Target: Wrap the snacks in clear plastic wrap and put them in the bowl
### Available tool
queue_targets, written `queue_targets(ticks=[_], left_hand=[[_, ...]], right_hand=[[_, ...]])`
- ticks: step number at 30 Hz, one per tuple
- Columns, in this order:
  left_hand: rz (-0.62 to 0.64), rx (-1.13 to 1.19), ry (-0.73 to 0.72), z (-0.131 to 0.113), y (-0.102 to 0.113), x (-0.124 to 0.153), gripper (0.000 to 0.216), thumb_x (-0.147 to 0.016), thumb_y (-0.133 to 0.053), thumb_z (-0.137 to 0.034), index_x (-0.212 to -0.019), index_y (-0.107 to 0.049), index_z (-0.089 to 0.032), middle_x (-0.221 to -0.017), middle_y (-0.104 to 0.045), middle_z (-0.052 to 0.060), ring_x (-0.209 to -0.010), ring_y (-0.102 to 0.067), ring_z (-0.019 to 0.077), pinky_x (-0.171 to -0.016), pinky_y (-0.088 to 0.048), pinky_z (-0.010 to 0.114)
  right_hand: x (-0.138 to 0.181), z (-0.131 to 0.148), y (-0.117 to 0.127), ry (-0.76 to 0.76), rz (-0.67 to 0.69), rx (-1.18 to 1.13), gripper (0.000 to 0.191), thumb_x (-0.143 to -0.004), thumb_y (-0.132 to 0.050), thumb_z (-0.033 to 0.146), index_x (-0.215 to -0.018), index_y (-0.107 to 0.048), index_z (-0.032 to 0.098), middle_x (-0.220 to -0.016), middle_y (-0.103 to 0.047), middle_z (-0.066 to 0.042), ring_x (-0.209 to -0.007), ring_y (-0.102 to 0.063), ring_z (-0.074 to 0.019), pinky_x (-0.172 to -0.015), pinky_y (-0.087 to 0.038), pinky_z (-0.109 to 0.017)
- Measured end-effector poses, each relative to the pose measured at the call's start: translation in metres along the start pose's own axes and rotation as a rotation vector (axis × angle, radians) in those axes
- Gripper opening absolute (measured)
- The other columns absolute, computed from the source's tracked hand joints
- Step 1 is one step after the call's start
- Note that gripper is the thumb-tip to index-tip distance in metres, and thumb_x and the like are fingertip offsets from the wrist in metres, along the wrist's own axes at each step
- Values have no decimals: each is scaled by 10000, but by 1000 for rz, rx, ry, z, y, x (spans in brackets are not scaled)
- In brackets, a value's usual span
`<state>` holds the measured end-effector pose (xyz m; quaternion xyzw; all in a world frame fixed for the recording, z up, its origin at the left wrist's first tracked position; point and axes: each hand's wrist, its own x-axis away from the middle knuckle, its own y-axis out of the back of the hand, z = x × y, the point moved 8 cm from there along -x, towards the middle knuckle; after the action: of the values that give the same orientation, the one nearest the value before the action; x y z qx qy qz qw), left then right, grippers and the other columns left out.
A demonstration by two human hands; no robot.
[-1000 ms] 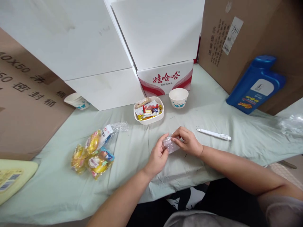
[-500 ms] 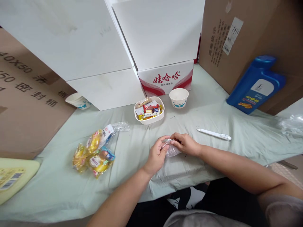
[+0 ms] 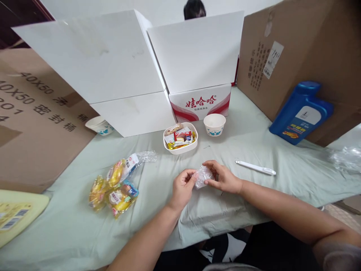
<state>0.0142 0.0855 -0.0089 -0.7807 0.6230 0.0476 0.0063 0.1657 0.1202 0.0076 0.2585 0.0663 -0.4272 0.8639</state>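
Near the table's front edge, a piece of crumpled clear plastic wrap (image 3: 202, 177) is between my hands. My left hand (image 3: 182, 188) pinches its left side between thumb and fingers. Curved round the right side is my right hand (image 3: 224, 177), thumb at the lower edge and fingertips at the top. Beyond them stands a white oval bowl (image 3: 181, 150) of packaged snacks, with a red cake packet (image 3: 183, 138) on top. A white paper cup (image 3: 214, 125) with a blue leaf print is right of the bowl. To the right of my hands lies a white utility knife (image 3: 255, 168).
Yellow wrapped snacks (image 3: 120, 190) in clear plastic lie at left. White boxes (image 3: 197, 56) stand behind the bowl, with a person's head (image 3: 194, 9) above them. A blue bottle (image 3: 301, 113) leans by the cardboard box (image 3: 282, 56) at right; another paper cup (image 3: 100, 125) is at left.
The view has tilted up, bringing a person's head into sight behind the boxes. My hands have moved slightly apart, showing more of the crumpled plastic; the right fingers have spread around it.
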Motion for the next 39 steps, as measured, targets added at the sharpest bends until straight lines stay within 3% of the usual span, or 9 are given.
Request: queue_targets(ticks=[3,6,10,12,18,23,30,34,39], left_hand=[[-13,34,-40,-7,1,1,277,-791,-707,-399,-926,-616,-176,-790,-667,11,-674,-617,136,-640,-487,246],[-39,80,-52,-9,3,1,281,-841,-645,-410,-990,-547,-193,-928,-656,31,-709,-647,134,-668,-504,264],[16,13,-56,-8,-1,1,241,-849,-618,-375,-984,-538,-191,-963,-630,32,-702,-639,120,-665,-501,261],[72,-42,-61,-6,-5,3,226,-849,-609,-350,-997,-542,-193,-923,-630,23,-720,-638,126,-681,-495,263],[189,-114,-29,3,-12,4,226,-857,-585,-360,-1004,-550,-192,-819,-637,17,-720,-620,145,-667,-470,263],[272,-264,-122,-5,-19,4,159,-858,-578,-313,-944,-598,-180,-829,-629,32,-699,-585,141,-639,-460,254],[235,-552,-256,-23,-1,-6,145,-814,-583,-135,-943,-633,-181,-995,-646,46,-774,-622,128,-697,-510,242],[83,-869,-172,-25,29,-19,199,-846,-571,-143,-1032,-627,-181,-1067,-654,66,-898,-649,165,-813,-530,292],[-100,-1229,-111,-47,74,-38,429,-852,-566,-174,-1280,-549,-148,-1335,-527,205,-1243,-480,359,-1012,-401,508]], right_hand=[[-14,-6,10,-39,-37,-27,291,-893,-561,378,-1112,-513,191,-827,-607,-20,-636,-541,-125,-596,-469,-268],[-55,-11,55,-97,-167,-13,347,-892,-539,375,-1176,-481,183,-763,-580,2,-607,-562,-139,-594,-479,-283],[-120,-12,149,-275,-499,497,381,-904,-519,312,-1261,-487,185,-906,-649,-53,-805,-609,-195,-756,-468,-329],[-148,-21,168,-447,-415,800,376,-938,-470,331,-1288,-504,197,-1065,-664,-91,-951,-605,-223,-830,-448,-348],[-181,-50,160,-631,-149,1080,338,-721,-774,327,-1000,-716,144,-1074,-687,-154,-1172,-500,-322,-967,-374,-408],[-181,-44,164,-635,-137,1140,487,-712,-775,384,-1103,-696,104,-1149,-656,-198,-1149,-523,-355,-930,-407,-434],[-111,-14,152,-292,-206,880,324,-833,-559,394,-1044,-698,190,-1048,-700,-90,-960,-617,-257,-815,-478,-365],[-23,-18,144,-286,-111,835,362,-812,-536,541,-934,-716,250,-1017,-713,-78,-887,-635,-283,-755,-502,-414],[69,-45,156,-340,-131,863,396,-795,-518,610,-900,-713,282,-1002,-721,-76,-913,-636,-311,-793,-506,-471]])
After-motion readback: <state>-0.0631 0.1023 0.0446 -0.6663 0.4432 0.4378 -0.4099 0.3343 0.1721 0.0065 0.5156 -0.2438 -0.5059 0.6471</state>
